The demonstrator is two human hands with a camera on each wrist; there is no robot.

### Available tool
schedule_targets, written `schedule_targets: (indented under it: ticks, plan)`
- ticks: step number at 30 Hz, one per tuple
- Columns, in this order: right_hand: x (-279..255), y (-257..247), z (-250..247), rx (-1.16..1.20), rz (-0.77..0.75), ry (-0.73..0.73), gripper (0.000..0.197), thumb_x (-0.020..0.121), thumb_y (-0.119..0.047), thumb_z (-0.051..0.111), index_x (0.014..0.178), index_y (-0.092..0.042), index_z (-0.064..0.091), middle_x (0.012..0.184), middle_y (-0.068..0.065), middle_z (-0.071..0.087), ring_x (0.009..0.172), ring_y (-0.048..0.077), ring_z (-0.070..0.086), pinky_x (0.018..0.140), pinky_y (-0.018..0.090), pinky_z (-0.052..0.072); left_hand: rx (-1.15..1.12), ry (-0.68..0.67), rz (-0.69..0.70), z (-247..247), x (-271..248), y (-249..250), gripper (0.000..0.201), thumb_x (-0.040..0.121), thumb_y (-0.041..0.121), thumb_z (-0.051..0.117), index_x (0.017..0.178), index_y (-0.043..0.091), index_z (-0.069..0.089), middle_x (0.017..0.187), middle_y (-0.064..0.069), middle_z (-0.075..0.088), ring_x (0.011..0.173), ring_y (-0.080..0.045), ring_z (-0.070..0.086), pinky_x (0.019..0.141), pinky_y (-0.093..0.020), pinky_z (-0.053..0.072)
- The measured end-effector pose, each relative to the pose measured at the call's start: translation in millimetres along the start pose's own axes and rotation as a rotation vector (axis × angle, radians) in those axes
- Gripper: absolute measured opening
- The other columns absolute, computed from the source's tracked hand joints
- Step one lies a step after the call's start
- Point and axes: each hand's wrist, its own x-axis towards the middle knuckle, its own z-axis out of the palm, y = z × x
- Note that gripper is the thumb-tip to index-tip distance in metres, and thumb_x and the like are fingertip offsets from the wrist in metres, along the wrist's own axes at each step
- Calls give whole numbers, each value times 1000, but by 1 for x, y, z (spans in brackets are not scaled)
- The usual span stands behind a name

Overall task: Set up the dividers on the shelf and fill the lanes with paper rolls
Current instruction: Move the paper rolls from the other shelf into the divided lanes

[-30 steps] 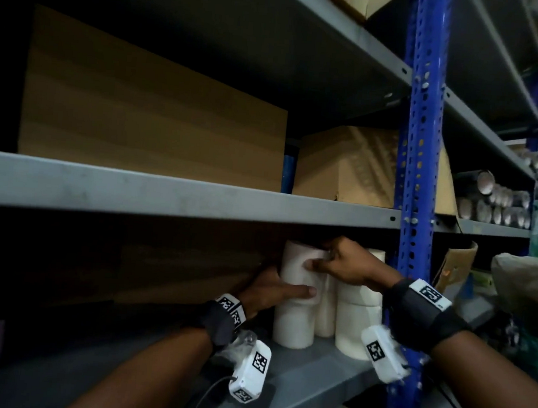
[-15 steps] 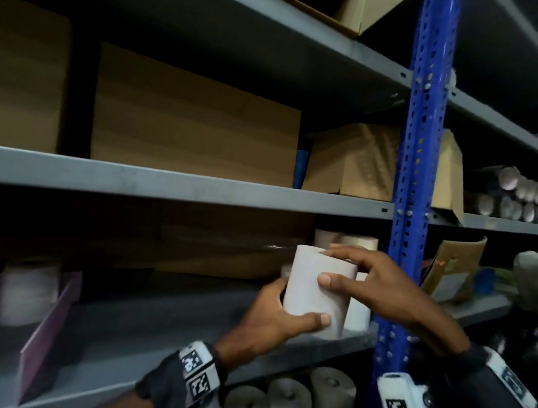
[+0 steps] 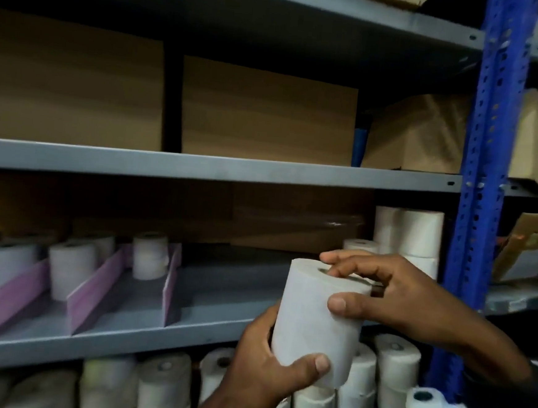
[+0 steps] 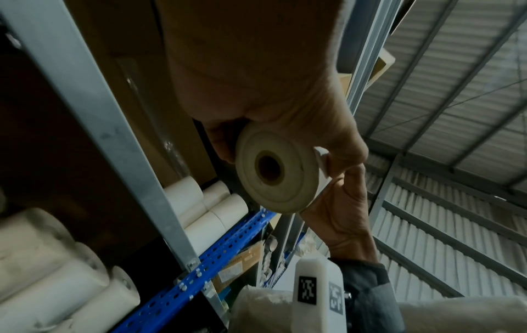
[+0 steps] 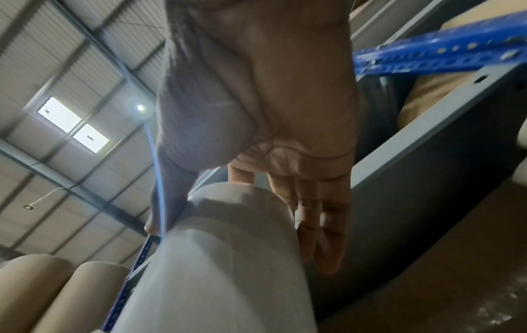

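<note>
A white paper roll (image 3: pixel 313 323) is held upright in front of the grey shelf (image 3: pixel 215 299). My left hand (image 3: pixel 268 361) grips its lower part from the left, thumb across the front. My right hand (image 3: pixel 380 290) holds its top, fingers over the upper end and thumb on the side. From below, the roll's end with its core hole (image 4: pixel 275 173) shows between both hands; its side (image 5: pixel 222 259) fills the right wrist view. Purple dividers (image 3: pixel 100 284) stand on the shelf at left, with paper rolls (image 3: pixel 67 270) in the lanes between them.
A stack of white rolls (image 3: pixel 416 238) stands at the shelf's right end by the blue upright (image 3: pixel 485 175). More rolls (image 3: pixel 389 374) fill the shelf below. Cardboard boxes (image 3: pixel 265 116) sit on the shelf above. The shelf floor between the rightmost divider (image 3: pixel 171 286) and the stack is bare.
Both hands have drawn one roll out from the stack at the shelf's right end and carried it left and toward me. The view has swung left, bringing the divider lanes into sight.
</note>
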Motion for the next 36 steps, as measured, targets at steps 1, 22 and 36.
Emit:
schedule_targets:
  ticks: [1, 22, 36]
  plan:
    - [5, -7, 11, 3, 4, -40, 47, 57, -64, 79, 96, -37, 76, 126, -32, 58, 121, -11, 52, 101, 29, 50, 12, 26, 1, -10, -11, 2, 72, 66, 37, 85, 129, 12, 61, 118, -3, 74, 109, -22, 71, 83, -29, 57]
    - [61, -99, 237, -176, -233, -239, 56, 73, -63, 71, 115, -26, 73, 140, -17, 51, 127, -2, 49, 100, 37, 50, 446, 473, -49, -166, -191, 50, 59, 78, 42, 74, 133, 41, 53, 121, 22, 67, 110, 1, 64, 82, -12, 51]
    - [166, -54, 251, -356, -219, -106, 56, 77, -61, 69, 116, -22, 73, 131, -9, 57, 115, 9, 56, 97, 43, 50, 1444, 159, -119, -171, -152, 3, 83, 75, 48, 61, 146, 7, 51, 159, -16, 39, 143, -38, 43, 107, -56, 45]
